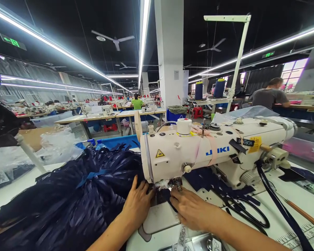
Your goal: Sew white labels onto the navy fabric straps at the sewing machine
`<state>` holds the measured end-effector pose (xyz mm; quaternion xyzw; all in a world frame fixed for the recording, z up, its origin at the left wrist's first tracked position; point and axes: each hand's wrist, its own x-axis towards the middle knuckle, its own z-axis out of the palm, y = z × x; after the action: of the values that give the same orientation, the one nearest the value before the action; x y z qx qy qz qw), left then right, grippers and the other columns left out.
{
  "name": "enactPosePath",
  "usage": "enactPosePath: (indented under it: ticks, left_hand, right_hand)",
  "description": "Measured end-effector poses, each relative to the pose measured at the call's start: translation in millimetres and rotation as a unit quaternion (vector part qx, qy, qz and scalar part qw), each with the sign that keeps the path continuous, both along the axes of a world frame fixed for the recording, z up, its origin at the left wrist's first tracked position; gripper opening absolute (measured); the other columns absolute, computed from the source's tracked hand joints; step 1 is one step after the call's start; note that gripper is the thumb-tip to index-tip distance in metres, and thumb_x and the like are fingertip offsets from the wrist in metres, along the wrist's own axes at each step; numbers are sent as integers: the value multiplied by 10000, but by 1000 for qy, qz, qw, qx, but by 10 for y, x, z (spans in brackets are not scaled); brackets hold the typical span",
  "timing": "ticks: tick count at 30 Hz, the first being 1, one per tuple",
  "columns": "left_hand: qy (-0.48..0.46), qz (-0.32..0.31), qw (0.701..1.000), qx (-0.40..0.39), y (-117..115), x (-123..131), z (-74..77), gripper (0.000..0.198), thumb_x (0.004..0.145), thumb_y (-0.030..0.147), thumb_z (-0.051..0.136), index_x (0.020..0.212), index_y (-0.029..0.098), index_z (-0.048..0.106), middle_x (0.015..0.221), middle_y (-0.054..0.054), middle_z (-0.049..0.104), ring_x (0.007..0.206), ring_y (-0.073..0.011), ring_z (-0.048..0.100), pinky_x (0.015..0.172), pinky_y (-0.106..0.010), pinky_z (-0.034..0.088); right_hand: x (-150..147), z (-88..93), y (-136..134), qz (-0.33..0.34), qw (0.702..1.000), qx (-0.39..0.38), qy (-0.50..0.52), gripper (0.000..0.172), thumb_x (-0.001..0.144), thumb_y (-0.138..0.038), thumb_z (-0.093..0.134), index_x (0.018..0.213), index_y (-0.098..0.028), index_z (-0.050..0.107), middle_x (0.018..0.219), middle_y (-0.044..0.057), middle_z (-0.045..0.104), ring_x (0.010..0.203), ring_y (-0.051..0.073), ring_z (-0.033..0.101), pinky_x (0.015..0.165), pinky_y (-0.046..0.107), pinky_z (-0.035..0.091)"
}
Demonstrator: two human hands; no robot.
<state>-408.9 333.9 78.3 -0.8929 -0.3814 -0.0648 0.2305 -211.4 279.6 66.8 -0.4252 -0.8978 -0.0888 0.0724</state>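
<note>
A white sewing machine (170, 153) with blue lettering stretches across the bench, its needle area low at the left end of its head. Left of the needle, my left hand (138, 200) has its fingers bent onto navy fabric (161, 197), the fingertips partly hidden. My right hand (191, 209) is closed at the needle's right side, thumb and fingers pinching the fabric's dark edge. A large heap of navy strips (94, 195) lies beside my left forearm, with a brighter blue band (91, 177) across it.
Black-handled scissors (251, 211) lie right of my right hand, among navy scraps (206, 179). An orange-brown stick (303, 212) and a hanging dark strap (277, 202) are farther right. Beyond the bench stand other sewing tables, a pillar (170, 52) and seated people.
</note>
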Motion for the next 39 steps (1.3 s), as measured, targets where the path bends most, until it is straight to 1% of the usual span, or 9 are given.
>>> enactPosePath:
  ticks: [4, 8, 12, 19, 25, 28, 34, 37, 39]
  left_hand:
    - [-8, -12, 1000, 9, 10, -20, -25, 333, 763, 139, 465, 1044, 239, 614, 966, -85, 645, 1000, -236, 544, 1012, -519, 250]
    - [-17, -14, 1000, 5, 34, -29, -45, 332, 756, 144, 475, 1039, 242, 618, 950, -88, 650, 993, -238, 550, 1016, -525, 247]
    - [-17, -18, 1000, 2, 43, -21, -30, 322, 756, 136, 475, 1027, 222, 626, 956, -102, 648, 1000, -250, 544, 1018, -528, 235]
    - [-10, -15, 1000, -9, 68, -7, -31, 304, 758, 111, 472, 998, 207, 633, 928, -104, 650, 978, -250, 548, 1019, -533, 212]
    - [-4, -16, 999, -28, 117, 2, -27, 269, 787, 140, 467, 987, 208, 632, 937, -90, 646, 982, -244, 546, 1024, -534, 208]
    - [-16, -19, 999, -45, 128, 13, -4, 292, 793, 124, 457, 1019, 211, 620, 983, -89, 643, 1001, -237, 542, 1030, -536, 207]
    - [-31, -18, 997, -72, 126, 36, 32, 338, 795, 100, 438, 1077, 205, 591, 1069, -89, 621, 1065, -242, 515, 1045, -545, 184]
    - [-30, -16, 997, -67, 128, 41, 31, 333, 799, 106, 436, 1081, 196, 587, 1069, -93, 619, 1074, -247, 509, 1043, -544, 193]
    - [-19, -14, 998, -58, 125, 43, 37, 319, 792, 104, 440, 1057, 184, 600, 1033, -101, 629, 1051, -251, 523, 1028, -536, 228]
  right_hand:
    - [39, -90, 104, 50, 997, 54, -22, 218, 684, -20, 476, 858, -83, 593, 881, 103, 586, 846, 204, 539, 836, 295, 416]
    - [8, -96, 153, 47, 997, 62, -20, 194, 682, -9, 482, 820, -104, 580, 835, 81, 583, 791, 195, 540, 739, 284, 444]
    - [-48, -70, 128, 46, 997, 64, -26, 183, 702, -5, 461, 803, -104, 578, 804, 90, 577, 756, 194, 535, 668, 287, 443]
    - [-137, -34, 74, 16, 998, 51, -40, 182, 727, -15, 468, 838, -91, 591, 840, 109, 584, 775, 209, 544, 674, 311, 457]
    - [-217, -122, 91, -2, 998, 59, -39, 181, 710, -7, 479, 832, -86, 586, 850, 128, 582, 804, 223, 545, 651, 322, 472]
    - [-246, -134, 96, -15, 998, 53, -33, 190, 709, -2, 477, 842, -81, 586, 861, 140, 576, 795, 227, 549, 647, 330, 475]
    - [-288, -63, 88, -32, 999, 8, -33, 228, 679, -11, 501, 886, -62, 583, 926, 161, 564, 863, 255, 545, 661, 343, 479]
    - [-283, -68, 98, -38, 999, 10, -35, 239, 691, -22, 495, 911, -67, 579, 947, 166, 562, 880, 258, 542, 638, 334, 473]
    - [-246, -75, 121, -42, 998, 15, -34, 251, 710, -15, 466, 927, -77, 577, 953, 157, 568, 855, 247, 551, 616, 322, 464]
